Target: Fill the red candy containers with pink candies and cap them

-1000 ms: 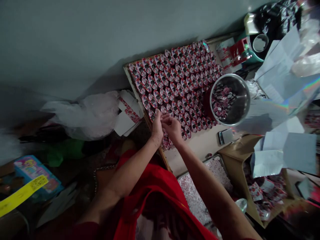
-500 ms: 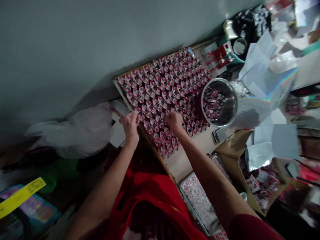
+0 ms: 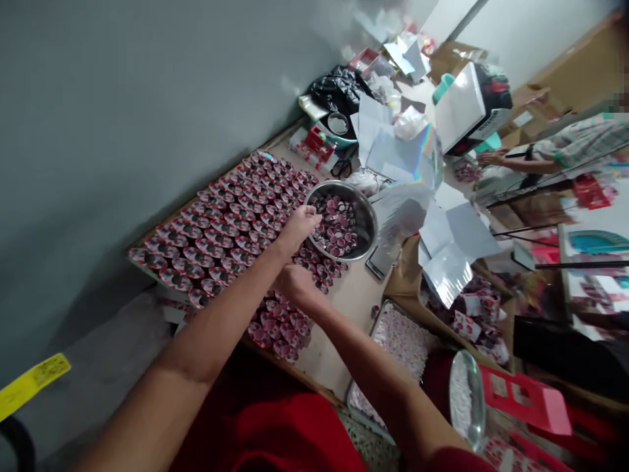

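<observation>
My left hand (image 3: pixel 305 221) reaches across to the near-left rim of a metal bowl (image 3: pixel 366 229), fingers drawn together at its edge. Inside lie many small round, pink-and-silver pieces (image 3: pixel 341 226). My right hand (image 3: pixel 295 283) is closed low over the rows, partly behind my left forearm; what its fingers hold is hidden. Rows of oval, red-and-pink printed pieces (image 3: pixel 216 242) with dark centres cover the board. Nearer to me, several small pink round cups (image 3: pixel 280 324) stand close together.
A tray (image 3: pixel 403 331) of small pale pieces and an open carton (image 3: pixel 405 265) with printed packets stand at the right. A phone-like device (image 3: pixel 378 262) lies beside the bowl. Loose white sheets (image 3: pixel 442 226) spread behind. Another person's hand (image 3: pixel 491 157) shows at far right.
My left hand has gone from the board's left edge to the bowl, crossing over my right forearm side. My right hand stays closed over the rows. The view has swung right.
</observation>
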A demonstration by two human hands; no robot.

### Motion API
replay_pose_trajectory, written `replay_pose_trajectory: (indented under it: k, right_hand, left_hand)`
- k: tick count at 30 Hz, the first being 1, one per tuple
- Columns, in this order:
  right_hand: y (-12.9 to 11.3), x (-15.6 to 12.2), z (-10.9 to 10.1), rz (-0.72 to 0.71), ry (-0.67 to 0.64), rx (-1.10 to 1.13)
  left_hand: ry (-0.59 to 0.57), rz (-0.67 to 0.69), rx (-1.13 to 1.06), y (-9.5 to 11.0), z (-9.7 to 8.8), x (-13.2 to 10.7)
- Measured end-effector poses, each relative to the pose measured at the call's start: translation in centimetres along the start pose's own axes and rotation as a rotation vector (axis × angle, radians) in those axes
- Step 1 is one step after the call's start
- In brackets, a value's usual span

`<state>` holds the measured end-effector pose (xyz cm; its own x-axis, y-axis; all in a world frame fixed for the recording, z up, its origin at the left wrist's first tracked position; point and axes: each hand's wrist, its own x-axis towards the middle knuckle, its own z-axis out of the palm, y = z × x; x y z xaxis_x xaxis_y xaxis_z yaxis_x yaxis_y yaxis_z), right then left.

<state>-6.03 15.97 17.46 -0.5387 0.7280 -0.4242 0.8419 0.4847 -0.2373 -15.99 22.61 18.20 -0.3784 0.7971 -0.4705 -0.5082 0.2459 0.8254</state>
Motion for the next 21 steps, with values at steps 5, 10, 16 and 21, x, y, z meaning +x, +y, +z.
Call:
replay_pose_trajectory:
  k: [5,10,16,21]
  right_hand:
    - [13.4,5.2,-8.8,0.179,0.159,-0.003]
    - [17.1,13.2,-7.6,0.205,0.199,0.045]
    - [15.4,13.3,-5.9,-0.004,0.242,0.140]
    - [17.0,13.0,-7.5,-0.010,0.457,0.782]
  left_hand:
    - [0.161,-0.048,0.125,-3.2,6.4,7.5]
    - [0.286,-0.059,0.112,-7.4,10.1,11.7]
    - [0.240,-0.138,-0.144,-7.1,9.9,13.6]
    - [0.135,-0.230,-0.409,-5.8,7.8,11.9]
